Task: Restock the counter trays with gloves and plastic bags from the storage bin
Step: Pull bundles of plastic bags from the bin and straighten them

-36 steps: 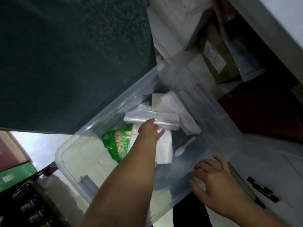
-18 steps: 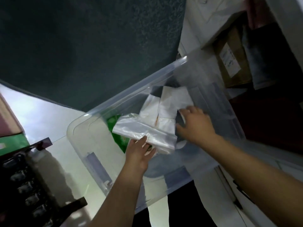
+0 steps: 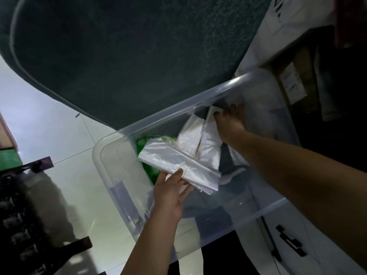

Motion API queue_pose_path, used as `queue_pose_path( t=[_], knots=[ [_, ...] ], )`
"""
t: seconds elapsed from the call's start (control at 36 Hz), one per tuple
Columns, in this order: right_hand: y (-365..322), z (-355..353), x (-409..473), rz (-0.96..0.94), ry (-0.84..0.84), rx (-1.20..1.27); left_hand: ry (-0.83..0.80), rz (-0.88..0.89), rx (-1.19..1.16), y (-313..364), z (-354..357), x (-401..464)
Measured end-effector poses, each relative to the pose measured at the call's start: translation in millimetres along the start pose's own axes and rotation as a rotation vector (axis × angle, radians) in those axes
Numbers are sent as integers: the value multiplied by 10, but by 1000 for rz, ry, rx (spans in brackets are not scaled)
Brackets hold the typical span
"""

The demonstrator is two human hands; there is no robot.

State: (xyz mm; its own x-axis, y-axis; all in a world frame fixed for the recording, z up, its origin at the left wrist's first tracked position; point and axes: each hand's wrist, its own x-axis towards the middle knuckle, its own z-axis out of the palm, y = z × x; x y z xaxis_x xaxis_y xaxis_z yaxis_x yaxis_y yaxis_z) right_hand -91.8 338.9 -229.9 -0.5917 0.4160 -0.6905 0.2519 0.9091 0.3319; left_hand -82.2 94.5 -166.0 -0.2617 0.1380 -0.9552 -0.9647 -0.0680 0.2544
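**Ana:** Clear plastic fills the head view: a see-through storage bin (image 3: pixel 198 108) runs from centre to lower right, partly under a dark green lid or board (image 3: pixel 129 56) across the top of the frame.

**Ben:** Where are the bags?

**Ana:** A folded bundle of plastic bags (image 3: pixel 178 165) sits at centre, raised inside the bin. The left hand (image 3: pixel 168 193), coming from the bottom centre, holds its near edge, thumb on top and fingers beneath. More white packets (image 3: pixel 200 139) lie just behind it. The right hand (image 3: pixel 228 124), reaching in from the right, presses on those at the bin's far side; I cannot tell whether its fingers are curled round one. A green packet (image 3: pixel 145 143) shows underneath.

**Ben:** How would the bundle handle?

**Ana:** Light, soft and slippery, I judge. It would sag and slide apart if pinched at a corner, so gripping across the folded middle seems safer.

**Ben:** And the room?

**Ana:** Pale glossy floor tiles (image 3: pixel 49 116) at left, a dark rack (image 3: pixel 23 215) lower left, white cabinet doors with black handles (image 3: pixel 290 243) lower right, a cardboard box (image 3: pixel 296 80) upper right. Dim light.
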Motion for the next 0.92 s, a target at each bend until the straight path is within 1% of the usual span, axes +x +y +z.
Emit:
queue_pose_path(
  t=[0.06, 0.11, 0.25, 0.36, 0.44, 0.53, 0.64, 0.78, 0.86, 0.92],
  knots=[
    [-43, 14, -56, -6, 56, 56, -16, 0, 13, 33, -23, -49],
    [-78, 6, -149, 1, 74, 132, -19, -2, 32, 62, -51, -112],
    [-44, -111, -593, 79, 99, 489, -24, -22, 82, 162, -181, -378],
    [78, -271, -1156, 191, 169, 695, -20, -13, 126, 303, -292, -703],
    [217, -434, -1676, 318, 245, 889, -52, 16, 188, 467, -331, -985],
    [383, -603, -2216, 424, 366, 1153, -106, 68, 302, 641, -299, -1254],
    [559, -785, -2882, 525, 514, 1403, -228, 151, 459, 882, -122, -1544],
    [840, -933, -3622, 556, 683, 1583, -368, 230, 579, 1102, 165, -1735],
    [1101, -1048, -4009, 576, 781, 1615, -442, 269, 604, 1141, 369, -1832],
    [1330, -1118, -4239, 568, 805, 1599, -487, 286, 615, 1124, 506, -1914]
  ],
)
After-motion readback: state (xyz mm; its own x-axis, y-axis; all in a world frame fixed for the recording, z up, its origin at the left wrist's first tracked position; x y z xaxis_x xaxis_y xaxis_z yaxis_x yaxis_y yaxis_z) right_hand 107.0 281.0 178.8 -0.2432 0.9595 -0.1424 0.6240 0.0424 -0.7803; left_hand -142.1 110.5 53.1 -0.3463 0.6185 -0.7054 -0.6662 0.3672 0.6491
